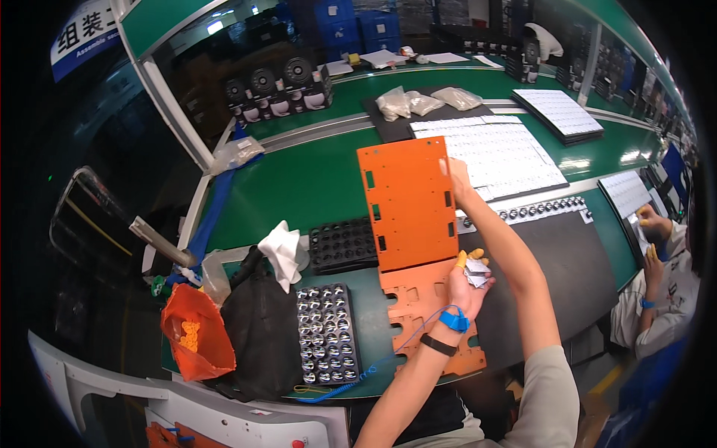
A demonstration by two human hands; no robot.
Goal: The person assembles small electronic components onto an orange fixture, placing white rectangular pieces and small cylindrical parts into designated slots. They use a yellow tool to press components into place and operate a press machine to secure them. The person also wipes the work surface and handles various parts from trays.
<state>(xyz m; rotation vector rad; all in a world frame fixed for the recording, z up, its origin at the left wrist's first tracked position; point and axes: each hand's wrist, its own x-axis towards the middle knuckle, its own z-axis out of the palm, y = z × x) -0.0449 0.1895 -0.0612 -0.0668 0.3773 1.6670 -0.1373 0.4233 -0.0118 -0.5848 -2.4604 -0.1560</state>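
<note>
An orange hinged fixture (412,213) stands with its upper panel raised over a flat orange base (422,306) full of cut-outs. My right hand (461,181) grips the raised panel by its right edge, with some fingers hidden behind it. Over the base's right side, my left hand (469,284) is palm up, fingers curled around small white pieces (476,273) whose exact kind I cannot make out. Yellow covers sit on its fingertips. A blue wrist strap (454,319) with a coiled cord and a black band circle my left wrist.
Left of the base lie a tray of shiny round parts (327,332), a black tray (342,246), a black bag (261,336) and an orange bag (196,332). White part sheets (508,153) and plastic bags (426,103) lie beyond. A co-worker's hands (653,239) are at right.
</note>
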